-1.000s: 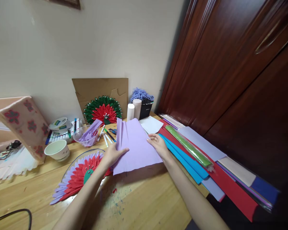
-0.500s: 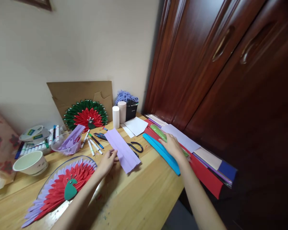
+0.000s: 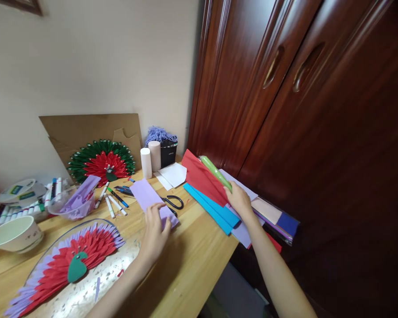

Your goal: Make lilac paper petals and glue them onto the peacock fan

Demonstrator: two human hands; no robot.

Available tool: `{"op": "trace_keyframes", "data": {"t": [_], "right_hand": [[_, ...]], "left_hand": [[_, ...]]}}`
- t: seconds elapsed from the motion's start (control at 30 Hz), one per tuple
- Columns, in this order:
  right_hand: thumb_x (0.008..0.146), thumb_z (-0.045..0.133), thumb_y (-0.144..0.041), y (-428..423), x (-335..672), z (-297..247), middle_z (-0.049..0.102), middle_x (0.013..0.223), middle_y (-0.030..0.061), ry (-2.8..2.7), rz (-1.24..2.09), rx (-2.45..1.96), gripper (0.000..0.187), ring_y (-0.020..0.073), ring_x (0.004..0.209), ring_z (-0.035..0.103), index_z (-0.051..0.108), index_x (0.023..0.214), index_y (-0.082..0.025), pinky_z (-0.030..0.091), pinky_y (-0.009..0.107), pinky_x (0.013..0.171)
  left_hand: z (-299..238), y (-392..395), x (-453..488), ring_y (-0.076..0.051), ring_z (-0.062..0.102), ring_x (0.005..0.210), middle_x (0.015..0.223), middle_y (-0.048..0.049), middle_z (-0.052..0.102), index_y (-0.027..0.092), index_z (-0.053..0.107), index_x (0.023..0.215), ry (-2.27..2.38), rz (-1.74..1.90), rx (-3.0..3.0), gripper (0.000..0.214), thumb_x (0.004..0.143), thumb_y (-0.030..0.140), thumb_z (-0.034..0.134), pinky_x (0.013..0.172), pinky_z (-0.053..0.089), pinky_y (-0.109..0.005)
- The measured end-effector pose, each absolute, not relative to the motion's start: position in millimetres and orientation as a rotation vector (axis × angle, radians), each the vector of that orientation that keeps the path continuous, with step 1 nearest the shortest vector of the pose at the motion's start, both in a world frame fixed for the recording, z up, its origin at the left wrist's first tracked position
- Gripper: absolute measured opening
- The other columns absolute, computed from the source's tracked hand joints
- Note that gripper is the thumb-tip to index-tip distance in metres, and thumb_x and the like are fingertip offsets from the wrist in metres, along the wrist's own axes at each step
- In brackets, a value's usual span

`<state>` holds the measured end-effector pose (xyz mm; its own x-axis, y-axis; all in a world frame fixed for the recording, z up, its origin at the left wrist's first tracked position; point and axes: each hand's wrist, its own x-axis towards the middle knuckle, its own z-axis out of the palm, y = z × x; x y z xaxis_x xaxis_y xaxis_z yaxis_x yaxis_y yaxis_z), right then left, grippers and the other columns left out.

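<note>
My right hand (image 3: pixel 239 201) is closed round the near end of a green paper roll (image 3: pixel 215 172) in clear wrap. A sheet of red paper (image 3: pixel 202 179) lies along the roll, its near end at my fingers. My left hand (image 3: pixel 156 229) lies over the near part of a purple paper strip (image 3: pixel 145 194), its fingers bent and the thumb apart. Partly under that strip are black-handled scissors (image 3: pixel 175 202). Between the hands lies folded blue paper (image 3: pixel 212 207). Purple sheets (image 3: pixel 241 232) lie beneath my right hand.
A red and purple paper peacock (image 3: pixel 96 251) lies front left; a green and red one (image 3: pixel 102 163) leans on cardboard (image 3: pixel 89 126). Markers (image 3: pixel 114 205), a bowl (image 3: pixel 15 234), a plastic tub (image 3: pixel 73 205) and white cylinders (image 3: pixel 146 163) stand around. A dark wardrobe (image 3: pixel 245 88) borders the right.
My right hand has closed on the green roll and raised it with the red paper, uncovering purple sheets. My left hand has moved onto the purple strip. The view has turned right.
</note>
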<state>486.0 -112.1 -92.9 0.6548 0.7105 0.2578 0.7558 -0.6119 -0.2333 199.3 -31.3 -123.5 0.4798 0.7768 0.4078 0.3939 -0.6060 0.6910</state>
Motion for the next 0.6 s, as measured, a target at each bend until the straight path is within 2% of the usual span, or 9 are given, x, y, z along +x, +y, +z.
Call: {"op": "trace_keyframes", "data": {"t": [0.13,0.3,0.43,0.6], "right_hand": [[0.089,0.039,-0.037,-113.8,489.9,-88.5,0.064,0.109,0.0096,-1.135,-0.223,-2.473,0.034,0.0235,0.096,0.060,0.050,0.116,-0.019,0.042,0.029,0.073],[0.089,0.039,-0.036,-110.6,487.3,-87.9,0.067,0.098,0.0097,-1.082,-0.211,-2.467,0.034,0.0254,0.089,0.062,0.053,0.115,-0.020,0.042,0.030,0.068],[0.090,0.035,-0.036,-109.4,475.9,-88.5,0.064,0.105,0.0098,-1.163,-0.254,-2.431,0.036,0.0245,0.092,0.060,0.049,0.120,-0.021,0.042,0.031,0.072],[0.090,0.037,-0.026,-103.9,459.2,-103.3,0.061,0.100,0.0169,-1.259,-0.327,-2.589,0.030,0.0278,0.095,0.055,0.054,0.111,-0.014,0.040,0.036,0.078]], "left_hand": [[-130.8,-30.3,204.6,-0.023,0.045,0.104,0.105,-0.0091,0.046,0.018,0.044,0.108,0.915,0.892,2.151,0.026,0.084,0.029,0.039,0.090,0.040,-0.044],[-129.2,-29.0,201.9,-0.024,0.049,0.103,0.106,-0.0100,0.050,0.018,0.045,0.106,0.905,0.867,2.089,0.026,0.084,0.030,0.040,0.089,0.040,-0.045],[-127.3,-29.1,200.8,-0.024,0.052,0.101,0.106,-0.0106,0.053,0.016,0.047,0.106,0.930,0.780,2.013,0.029,0.083,0.031,0.040,0.086,0.042,-0.044],[-126.3,-30.9,202.9,-0.024,0.052,0.101,0.106,-0.0098,0.055,0.017,0.049,0.103,0.889,0.754,1.984,0.027,0.083,0.033,0.041,0.088,0.041,-0.043]]}}
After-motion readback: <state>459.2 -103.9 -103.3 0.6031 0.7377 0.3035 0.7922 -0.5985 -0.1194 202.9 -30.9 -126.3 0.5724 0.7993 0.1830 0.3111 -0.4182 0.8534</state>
